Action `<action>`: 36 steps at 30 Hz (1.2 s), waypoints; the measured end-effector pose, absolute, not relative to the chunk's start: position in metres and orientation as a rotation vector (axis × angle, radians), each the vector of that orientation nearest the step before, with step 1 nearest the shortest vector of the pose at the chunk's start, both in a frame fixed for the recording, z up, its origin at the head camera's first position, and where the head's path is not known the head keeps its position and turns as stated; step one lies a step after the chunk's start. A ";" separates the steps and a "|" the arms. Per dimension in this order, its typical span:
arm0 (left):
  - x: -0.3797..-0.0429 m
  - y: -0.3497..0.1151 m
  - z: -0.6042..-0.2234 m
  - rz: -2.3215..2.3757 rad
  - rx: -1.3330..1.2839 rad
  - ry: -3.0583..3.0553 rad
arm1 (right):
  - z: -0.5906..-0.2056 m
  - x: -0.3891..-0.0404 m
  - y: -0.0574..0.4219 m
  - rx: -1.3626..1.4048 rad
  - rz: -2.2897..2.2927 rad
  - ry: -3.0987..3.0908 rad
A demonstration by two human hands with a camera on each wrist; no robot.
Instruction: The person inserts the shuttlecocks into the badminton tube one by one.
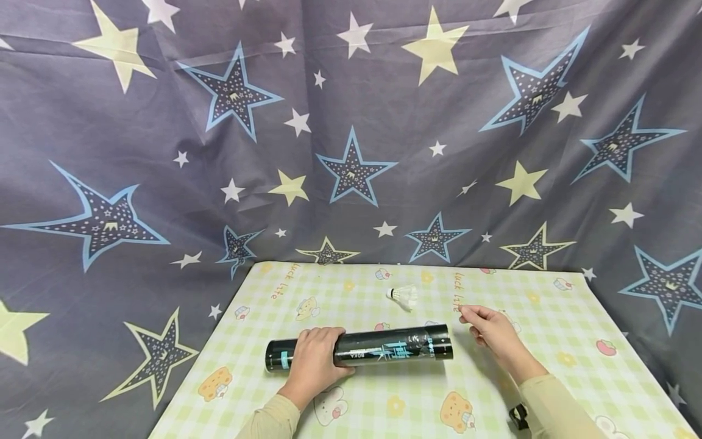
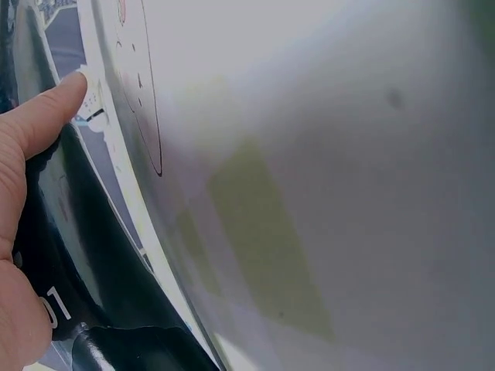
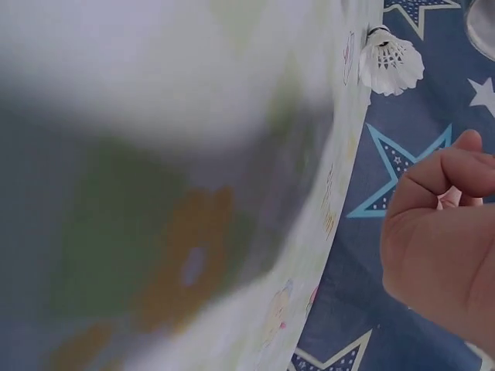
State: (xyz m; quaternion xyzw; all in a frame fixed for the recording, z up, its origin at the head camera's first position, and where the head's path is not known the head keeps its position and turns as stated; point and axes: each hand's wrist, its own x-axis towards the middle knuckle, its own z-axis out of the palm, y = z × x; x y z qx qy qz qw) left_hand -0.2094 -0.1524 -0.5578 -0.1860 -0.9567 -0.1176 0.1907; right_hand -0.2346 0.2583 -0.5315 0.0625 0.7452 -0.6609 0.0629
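Observation:
My left hand (image 1: 317, 360) grips a black cylindrical shuttlecock tube (image 1: 392, 346) with blue and white lettering, its fingers over the top and the thumb along the near side. The tube lies sideways low over the table; in the left wrist view its dark glossy wall (image 2: 85, 224) runs beside the hand. To the right of the tube's right end is my right hand (image 1: 496, 338), raised with its fingers curled and nothing visible between them. A white shuttlecock (image 1: 404, 295) with a dark band lies on its side behind the tube.
A green-checked cloth with cartoon prints covers the table (image 1: 395, 390). Behind it hangs a dark grey curtain (image 1: 351, 91) with stars. A black strap (image 1: 518, 417) is by the right sleeve. In the right wrist view, a clear round rim (image 3: 483, 31) shows at the top corner.

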 end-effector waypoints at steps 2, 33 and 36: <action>-0.210 -0.153 -0.558 -0.330 -0.528 -2.692 | -0.531 -0.242 0.253 0.167 -1.976 2.256; -0.208 -0.158 -0.560 -0.265 -0.637 -2.686 | -0.528 -0.298 0.197 -0.368 -1.509 2.253; -0.208 -0.158 -0.560 -0.258 -0.640 -2.697 | -0.532 -0.300 0.195 -0.342 -1.531 2.242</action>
